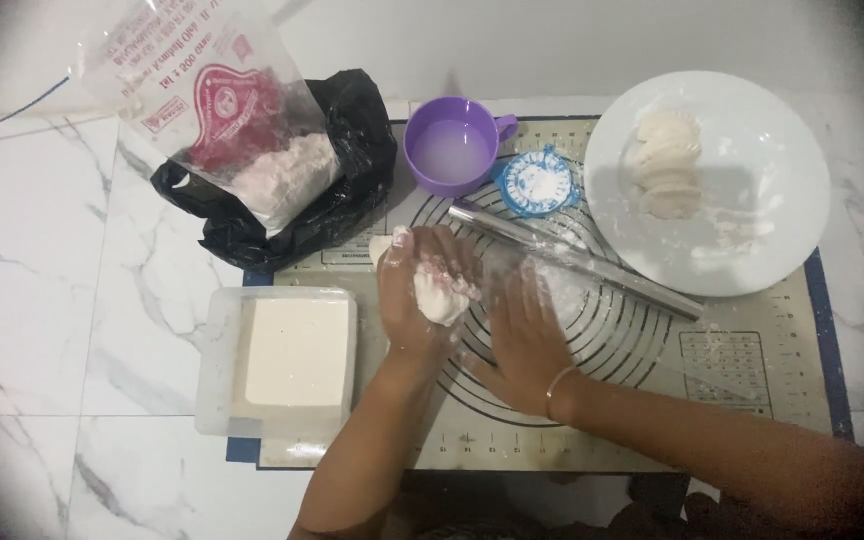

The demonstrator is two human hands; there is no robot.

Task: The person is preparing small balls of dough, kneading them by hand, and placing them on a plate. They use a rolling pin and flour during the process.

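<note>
While you work on a white marble-veined floor [72,300], a beige pastry mat [732,400] with printed rings and a blue border lies under both of your hands. Beyond the hands, a pale wall closes the scene.

Count one of each vessel: one purple cup [452,145] of cloudy liquid just beyond your left hand, one white plate [752,130] beyond your right hand, and one clear lidded box [287,360] holding a white block just outside your left wrist. One metal rolling pin [577,258] lies slanted just beyond your right hand's fingertips. One small round blue-rimmed dish [537,183] of white powder sits between cup and plate. One clear bag of flour [242,130] rests on one black plastic bag [352,190], beyond and outward of your left hand. The plate carries a few folded dumplings [664,165]; their exact number cannot be told.

Your left hand [417,290] is curled around one lump of white dough [442,295], gripping it above the mat. Your right hand [527,335] lies open and flat, fingers spread, palm on the floured mat just beside the dough.
</note>
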